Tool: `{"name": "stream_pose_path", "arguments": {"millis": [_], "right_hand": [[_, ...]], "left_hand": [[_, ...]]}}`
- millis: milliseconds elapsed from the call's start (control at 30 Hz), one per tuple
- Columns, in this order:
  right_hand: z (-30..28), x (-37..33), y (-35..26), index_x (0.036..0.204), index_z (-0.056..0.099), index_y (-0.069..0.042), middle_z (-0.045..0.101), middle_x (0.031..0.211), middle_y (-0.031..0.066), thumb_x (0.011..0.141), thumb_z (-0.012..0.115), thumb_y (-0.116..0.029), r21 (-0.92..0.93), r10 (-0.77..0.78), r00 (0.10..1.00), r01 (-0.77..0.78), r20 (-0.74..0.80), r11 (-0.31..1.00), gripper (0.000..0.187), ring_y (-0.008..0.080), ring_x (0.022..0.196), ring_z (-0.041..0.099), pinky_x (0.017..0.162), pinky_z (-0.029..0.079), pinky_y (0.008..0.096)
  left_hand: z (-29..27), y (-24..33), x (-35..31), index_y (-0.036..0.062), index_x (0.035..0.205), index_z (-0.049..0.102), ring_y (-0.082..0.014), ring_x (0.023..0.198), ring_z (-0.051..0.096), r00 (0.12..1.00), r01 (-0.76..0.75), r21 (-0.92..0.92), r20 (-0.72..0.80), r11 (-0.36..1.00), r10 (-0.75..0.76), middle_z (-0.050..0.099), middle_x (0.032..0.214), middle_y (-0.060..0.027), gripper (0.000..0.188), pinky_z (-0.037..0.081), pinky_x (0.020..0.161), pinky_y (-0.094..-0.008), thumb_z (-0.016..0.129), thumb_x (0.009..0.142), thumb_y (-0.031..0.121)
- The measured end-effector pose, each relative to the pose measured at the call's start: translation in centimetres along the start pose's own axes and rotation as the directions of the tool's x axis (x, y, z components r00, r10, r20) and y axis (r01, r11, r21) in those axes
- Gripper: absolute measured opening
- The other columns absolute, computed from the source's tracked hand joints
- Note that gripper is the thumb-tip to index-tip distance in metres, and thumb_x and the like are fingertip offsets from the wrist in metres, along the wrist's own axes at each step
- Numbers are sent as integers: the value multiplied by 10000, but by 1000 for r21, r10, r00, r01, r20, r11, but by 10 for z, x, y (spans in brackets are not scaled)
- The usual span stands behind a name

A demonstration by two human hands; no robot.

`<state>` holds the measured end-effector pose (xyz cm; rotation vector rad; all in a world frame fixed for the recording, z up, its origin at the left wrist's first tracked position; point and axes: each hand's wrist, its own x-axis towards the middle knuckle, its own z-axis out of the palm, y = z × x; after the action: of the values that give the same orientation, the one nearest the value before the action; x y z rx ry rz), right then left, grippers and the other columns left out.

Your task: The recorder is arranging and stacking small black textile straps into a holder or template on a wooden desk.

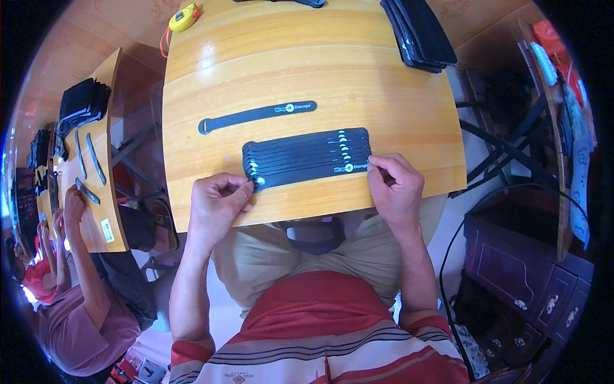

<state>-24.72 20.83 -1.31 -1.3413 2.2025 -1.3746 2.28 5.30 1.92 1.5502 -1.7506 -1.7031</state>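
Note:
Several black cable straps (300,157) lie overlapped in a fanned row near the front edge of the wooden table. My left hand (220,203) pinches the left end of the nearest strap, thumb against forefinger. At that strap's other end, beside its pale print, my right hand (396,185) holds the tip between thumb and forefinger. Farther back lies a single black strap (252,116), flat and slightly slanted, with a slotted loop at its left end.
A stack of black straps (419,35) rests at the table's far right corner. A yellow tape measure (184,18) sits at the far left. Leftward, a person's hand (73,203) works at another table (105,211). Dark wooden furniture (511,275) stands at my right.

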Motion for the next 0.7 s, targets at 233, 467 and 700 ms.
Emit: {"name": "stream_pose_path", "arguments": {"millis": [233,467,700], "right_hand": [[0,2,-3,963,750,22,716,841,154,853,706,17,-18,13,1000,-13,2,1000,118,251,694,706,629,545,352],[-1,3,-5,961,750,26,716,841,155,856,708,10,-26,13,1000,-13,3,1000,115,253,686,704,633,551,351],[2,2,-5,948,755,15,718,849,152,853,720,-2,-44,17,1000,-17,-10,999,102,265,687,702,639,551,354]], "left_hand": [[0,-2,0,-40,965,751,-60,635,640,1000,-10,-4,-1,1000,10,713,741,-42,131,522,575,-216,731,985,88],[0,-3,0,-42,960,754,-61,629,640,1000,-21,8,-7,1000,21,710,735,-42,127,518,573,-216,735,979,82],[0,-4,1,-54,954,750,-73,631,646,1000,-30,-17,-5,999,30,718,743,-50,124,526,582,-231,735,966,68]]}}
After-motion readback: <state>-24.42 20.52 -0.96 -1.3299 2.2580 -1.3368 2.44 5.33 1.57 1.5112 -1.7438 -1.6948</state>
